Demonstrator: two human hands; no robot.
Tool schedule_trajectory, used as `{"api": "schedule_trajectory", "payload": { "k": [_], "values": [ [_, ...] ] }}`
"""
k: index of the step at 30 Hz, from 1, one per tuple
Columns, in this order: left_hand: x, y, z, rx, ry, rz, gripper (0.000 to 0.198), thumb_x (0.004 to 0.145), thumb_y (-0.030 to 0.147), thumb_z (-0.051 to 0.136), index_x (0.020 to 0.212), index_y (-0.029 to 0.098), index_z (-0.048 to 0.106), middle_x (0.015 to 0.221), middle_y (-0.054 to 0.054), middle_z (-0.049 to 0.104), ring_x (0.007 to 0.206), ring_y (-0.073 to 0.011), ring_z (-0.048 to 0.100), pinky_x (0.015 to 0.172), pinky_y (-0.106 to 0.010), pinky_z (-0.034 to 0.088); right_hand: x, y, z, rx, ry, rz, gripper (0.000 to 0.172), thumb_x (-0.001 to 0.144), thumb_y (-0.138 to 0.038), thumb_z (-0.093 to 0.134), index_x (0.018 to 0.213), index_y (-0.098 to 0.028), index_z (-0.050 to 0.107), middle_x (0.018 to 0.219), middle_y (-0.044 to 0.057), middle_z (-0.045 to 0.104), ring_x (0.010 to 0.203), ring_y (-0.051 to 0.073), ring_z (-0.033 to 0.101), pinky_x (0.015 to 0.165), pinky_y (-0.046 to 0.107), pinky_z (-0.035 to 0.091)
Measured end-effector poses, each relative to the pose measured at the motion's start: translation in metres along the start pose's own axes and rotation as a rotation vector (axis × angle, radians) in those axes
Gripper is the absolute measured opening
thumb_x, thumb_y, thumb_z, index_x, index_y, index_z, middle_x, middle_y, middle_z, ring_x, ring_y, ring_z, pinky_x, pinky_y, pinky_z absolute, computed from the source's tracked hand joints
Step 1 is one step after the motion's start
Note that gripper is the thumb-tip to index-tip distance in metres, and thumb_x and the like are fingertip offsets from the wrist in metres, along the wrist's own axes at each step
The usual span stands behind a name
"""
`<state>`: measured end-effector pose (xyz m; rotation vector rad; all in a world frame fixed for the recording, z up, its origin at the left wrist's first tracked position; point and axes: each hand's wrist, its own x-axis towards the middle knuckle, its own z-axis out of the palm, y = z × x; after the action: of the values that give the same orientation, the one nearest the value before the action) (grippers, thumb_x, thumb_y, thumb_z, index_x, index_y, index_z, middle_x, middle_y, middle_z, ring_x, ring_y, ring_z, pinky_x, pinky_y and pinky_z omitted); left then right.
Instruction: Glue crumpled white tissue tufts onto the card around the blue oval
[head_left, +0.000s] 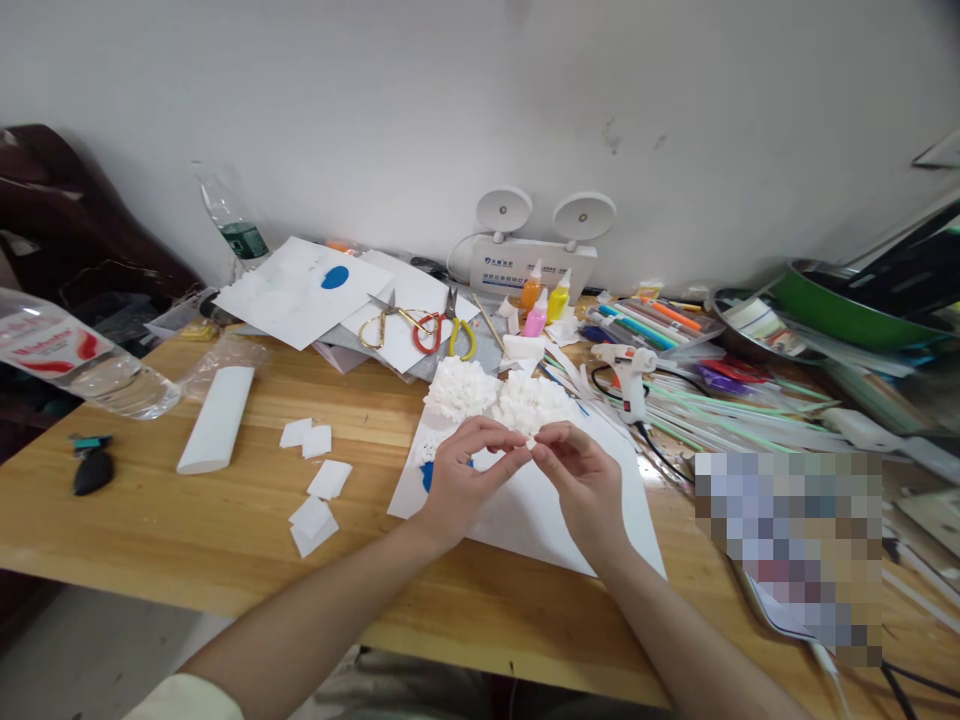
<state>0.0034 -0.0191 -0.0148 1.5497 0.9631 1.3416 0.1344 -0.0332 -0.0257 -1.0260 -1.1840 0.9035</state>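
Note:
My left hand point(471, 475) and my right hand point(583, 480) meet fingertip to fingertip over a white paper sheet point(525, 525). Pinched between them is a tiny white piece point(531, 442), which looks like paper. Just behind my fingers, two mounds of white crumpled bits point(461, 388) cover the far part of the sheet. A blue patch point(427, 476) shows beside my left hand, partly hidden by it. To the left, several small white paper squares point(330, 479) lie loose on the wooden table point(247, 540).
A white block point(217, 420) and a water bottle point(82, 355) lie at the left. Scissors point(382, 325), pliers point(457, 330) and paint bottles point(535, 315) sit behind the sheet. On the right are a glue gun point(628, 380), its cord, thin sticks and a blurred-out device point(787, 550).

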Motion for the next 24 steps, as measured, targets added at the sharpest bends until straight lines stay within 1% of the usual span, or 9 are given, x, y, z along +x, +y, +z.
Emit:
{"api": "schedule_trajectory", "payload": {
  "k": [4, 7, 10, 14, 18, 24],
  "values": [
    [0.0019, -0.0012, -0.0015, -0.042, -0.043, 0.005, 0.006, 0.072, 0.023, 0.064, 0.076, 0.019, 0.065, 0.074, -0.003, 0.057, 0.071, -0.0140, 0.051, 0.066, -0.029, 0.043, 0.0029, 0.0036, -0.0018, 0.140, -0.067, 0.097, 0.007, 0.072, -0.025, 0.065, 0.070, -0.021, 0.059, 0.068, -0.001, 0.055, 0.068, 0.013, 0.051, 0.063, 0.027, 0.044],
    [0.0026, -0.0015, -0.0023, -0.003, -0.054, 0.051, 0.005, 0.074, 0.022, 0.061, 0.078, 0.018, 0.062, 0.075, -0.003, 0.055, 0.071, -0.0135, 0.050, 0.066, -0.029, 0.043, 0.0037, 0.0048, -0.0024, 0.201, -0.094, 0.179, 0.007, 0.070, -0.026, 0.066, 0.069, -0.021, 0.061, 0.068, -0.001, 0.056, 0.068, 0.013, 0.051, 0.065, 0.027, 0.044],
    [0.0028, -0.0022, -0.0031, 0.058, -0.037, 0.110, 0.004, 0.077, 0.020, 0.058, 0.080, 0.018, 0.060, 0.076, -0.003, 0.054, 0.072, -0.0132, 0.050, 0.067, -0.029, 0.043, 0.0026, 0.0040, -0.0020, 0.223, -0.121, 0.240, 0.006, 0.071, -0.027, 0.066, 0.070, -0.022, 0.064, 0.070, -0.001, 0.056, 0.069, 0.012, 0.049, 0.066, 0.026, 0.042],
    [0.0034, -0.0027, -0.0043, 0.178, -0.022, 0.222, 0.004, 0.077, 0.016, 0.056, 0.080, 0.018, 0.057, 0.076, -0.002, 0.054, 0.073, -0.0131, 0.051, 0.067, -0.028, 0.044, 0.0007, 0.0024, -0.0010, 0.233, -0.166, 0.286, 0.013, 0.076, -0.033, 0.060, 0.072, -0.021, 0.066, 0.070, 0.000, 0.056, 0.068, 0.012, 0.046, 0.066, 0.027, 0.039],
    [0.0045, -0.0019, -0.0040, 0.275, -0.013, 0.365, 0.008, 0.074, 0.012, 0.058, 0.080, 0.017, 0.057, 0.074, -0.002, 0.055, 0.073, -0.0130, 0.053, 0.066, -0.027, 0.045, 0.0010, 0.0006, -0.0009, 0.240, -0.169, 0.318, 0.013, 0.074, -0.032, 0.062, 0.068, -0.021, 0.067, 0.065, 0.000, 0.055, 0.067, 0.012, 0.044, 0.064, 0.027, 0.038],
    [0.0050, -0.0038, -0.0031, 0.319, -0.012, 0.445, 0.011, 0.075, 0.012, 0.058, 0.083, 0.018, 0.057, 0.075, -0.002, 0.056, 0.075, -0.0136, 0.053, 0.067, -0.028, 0.046, 0.0024, -0.0027, -0.0014, 0.254, -0.157, 0.345, 0.012, 0.071, -0.030, 0.064, 0.065, -0.020, 0.067, 0.064, -0.001, 0.055, 0.065, 0.012, 0.046, 0.063, 0.026, 0.039]
  ]
}}
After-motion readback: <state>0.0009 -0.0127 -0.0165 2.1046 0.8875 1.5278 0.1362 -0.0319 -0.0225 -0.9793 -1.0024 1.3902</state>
